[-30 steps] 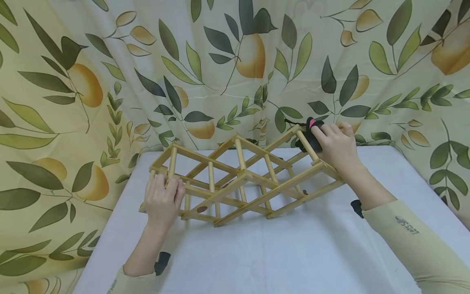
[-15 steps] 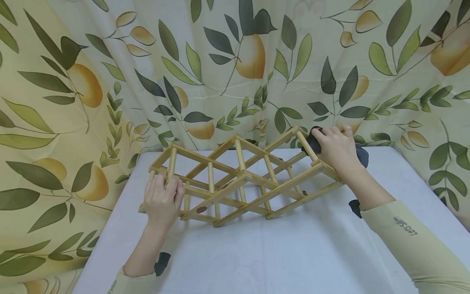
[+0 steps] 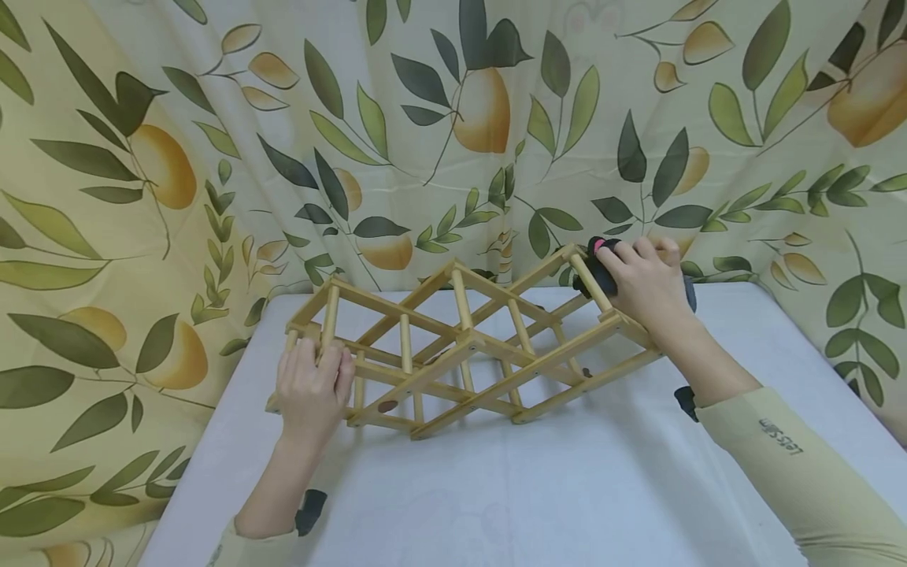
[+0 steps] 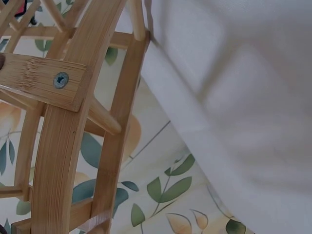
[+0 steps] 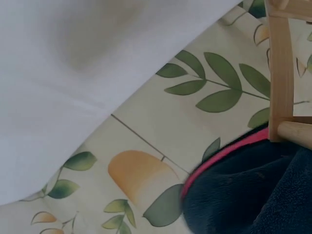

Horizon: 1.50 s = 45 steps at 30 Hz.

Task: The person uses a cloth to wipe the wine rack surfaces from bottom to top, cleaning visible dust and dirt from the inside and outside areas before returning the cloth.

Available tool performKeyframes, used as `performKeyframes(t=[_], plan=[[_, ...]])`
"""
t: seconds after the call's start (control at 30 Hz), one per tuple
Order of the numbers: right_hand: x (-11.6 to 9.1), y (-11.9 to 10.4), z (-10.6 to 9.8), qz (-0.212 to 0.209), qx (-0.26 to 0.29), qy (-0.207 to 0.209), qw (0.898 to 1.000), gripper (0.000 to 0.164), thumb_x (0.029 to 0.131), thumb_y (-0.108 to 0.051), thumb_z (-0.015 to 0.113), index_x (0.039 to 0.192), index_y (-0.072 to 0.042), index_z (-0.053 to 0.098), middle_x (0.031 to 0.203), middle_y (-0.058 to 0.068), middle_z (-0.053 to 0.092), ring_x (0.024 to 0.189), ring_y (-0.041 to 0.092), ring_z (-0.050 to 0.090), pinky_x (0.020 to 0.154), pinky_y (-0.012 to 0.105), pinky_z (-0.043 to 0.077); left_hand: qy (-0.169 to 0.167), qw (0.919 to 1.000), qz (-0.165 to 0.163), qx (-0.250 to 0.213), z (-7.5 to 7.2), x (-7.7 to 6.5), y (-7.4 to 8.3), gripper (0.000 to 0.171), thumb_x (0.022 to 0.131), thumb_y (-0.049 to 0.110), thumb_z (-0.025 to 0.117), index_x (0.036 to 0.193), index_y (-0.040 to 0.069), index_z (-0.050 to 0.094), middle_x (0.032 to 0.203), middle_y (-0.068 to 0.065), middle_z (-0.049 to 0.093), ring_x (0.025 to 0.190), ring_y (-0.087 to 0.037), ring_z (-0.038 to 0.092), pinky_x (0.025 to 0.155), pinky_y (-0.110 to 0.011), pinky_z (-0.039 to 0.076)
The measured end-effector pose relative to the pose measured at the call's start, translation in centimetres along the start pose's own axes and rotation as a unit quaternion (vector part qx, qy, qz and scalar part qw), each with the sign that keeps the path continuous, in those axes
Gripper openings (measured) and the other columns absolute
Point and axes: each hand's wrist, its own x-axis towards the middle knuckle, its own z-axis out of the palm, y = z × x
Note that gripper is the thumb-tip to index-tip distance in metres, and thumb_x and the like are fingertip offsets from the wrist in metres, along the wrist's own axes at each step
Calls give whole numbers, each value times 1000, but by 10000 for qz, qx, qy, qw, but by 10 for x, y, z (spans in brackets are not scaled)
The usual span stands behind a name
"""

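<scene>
A folding wooden lattice rack (image 3: 462, 295) with round dowels stands stretched out across the table, its right end raised. My left hand (image 3: 312, 386) grips the rack's left end, fingers curled over a dowel there. At the opposite end my right hand (image 3: 648, 287) holds a dark soft cloth item (image 3: 601, 277) with pink trim against the top dowel. The right wrist view shows the cloth item (image 5: 234, 190) bulging beside the rack's wooden end bar (image 5: 282, 73); its kind cannot be made out. In the left wrist view a screwed slat joint (image 4: 61, 80) fills the left side, the fingers out of sight.
A white cloth covers the table (image 3: 567, 488). Close behind its back edge hangs a curtain (image 3: 439, 181) printed with leaves and fruit, which also runs down the left side. Dark straps (image 3: 310, 512) sit at both wrists.
The dark cloth item has shifted in my right hand: it swings out right of the hand, then partly back, its pink trim visible again. The rack and my left hand stay nearly still.
</scene>
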Motion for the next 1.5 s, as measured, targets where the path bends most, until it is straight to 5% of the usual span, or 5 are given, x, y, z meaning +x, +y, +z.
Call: performKeyframes(t=[0.1,0.23,0.67,1.2,1.5], plan=[[0,-1,-3,482,48,-780,9958,80,46,-26,89,112,-9,47,101,17,52,93,34,39,87,53,16,-144,9998,-9,-111,-2,-1,0,30,94,19,43,71,1,51,65,-13,41,51,-26,37,49,-35,26],[0,-1,-2,566,40,-903,9943,79,49,-27,88,114,-9,47,102,18,52,93,35,39,88,54,15,-340,9991,3,-258,-6,-2,-1,30,95,22,42,76,1,52,68,-14,42,53,-27,38,50,-35,27],[-2,3,10,-577,175,1589,9855,46,59,-2,71,100,-4,50,88,17,53,83,37,44,82,52,19,-1305,9901,188,-474,-17,0,-5,37,96,38,38,90,2,49,72,-12,36,59,-24,34,54,-35,26],[-12,14,-13,681,889,3127,9432,27,73,-12,67,95,-1,55,85,22,54,88,42,42,88,56,14,-1535,9872,179,-389,-20,-2,-5,41,97,41,36,91,2,48,72,-11,35,60,-25,34,56,-35,27],[-16,7,-46,1179,912,4214,8945,33,81,-28,61,83,4,52,75,25,48,81,43,36,90,50,13,-1570,9855,138,-623,-7,2,-6,41,96,42,37,93,3,48,74,-13,37,62,-27,37,59,-41,32]])
